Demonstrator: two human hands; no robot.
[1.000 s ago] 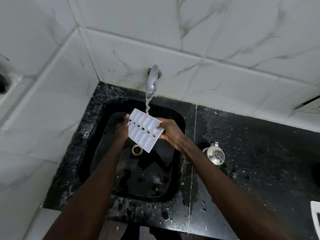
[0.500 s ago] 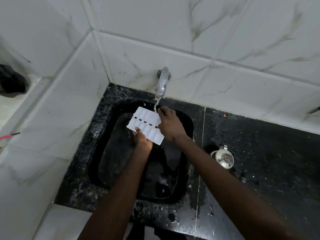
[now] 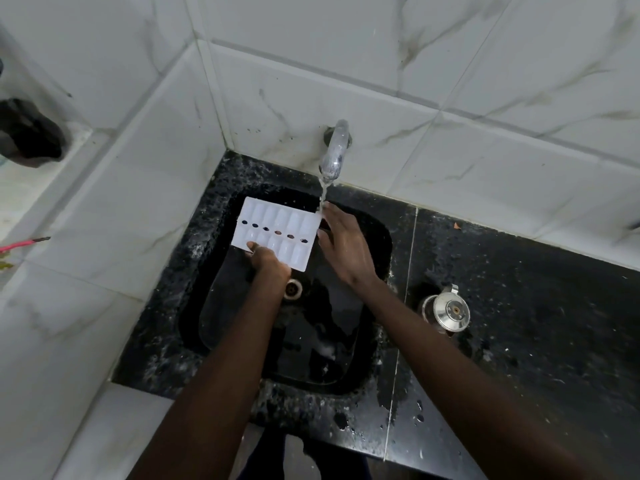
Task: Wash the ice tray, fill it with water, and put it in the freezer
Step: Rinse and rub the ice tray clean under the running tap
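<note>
i see the ice tray (image 3: 277,220) over the sink (image 3: 221,202), just left of the water (image 3: 322,192) running from the tap (image 3: 334,150). my left hand (image 3: 270,263) has its grip pinched on the tray's near edge. my right hand (image 3: 343,244) has its grip apart, fingers straight against the tray's right edge.

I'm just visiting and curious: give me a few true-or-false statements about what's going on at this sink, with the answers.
1. Water runs from the chrome tap. True.
2. The left hand grips the white plastic ice tray by its near edge. True.
3. The tray lies on the floor of the black sink. False: it is held up above the sink.
4. The round steel vessel sits inside the sink. False: it stands on the black stone counter, to the right of the sink.
5. The right hand is at the tray's right edge, under the stream. True.
</note>
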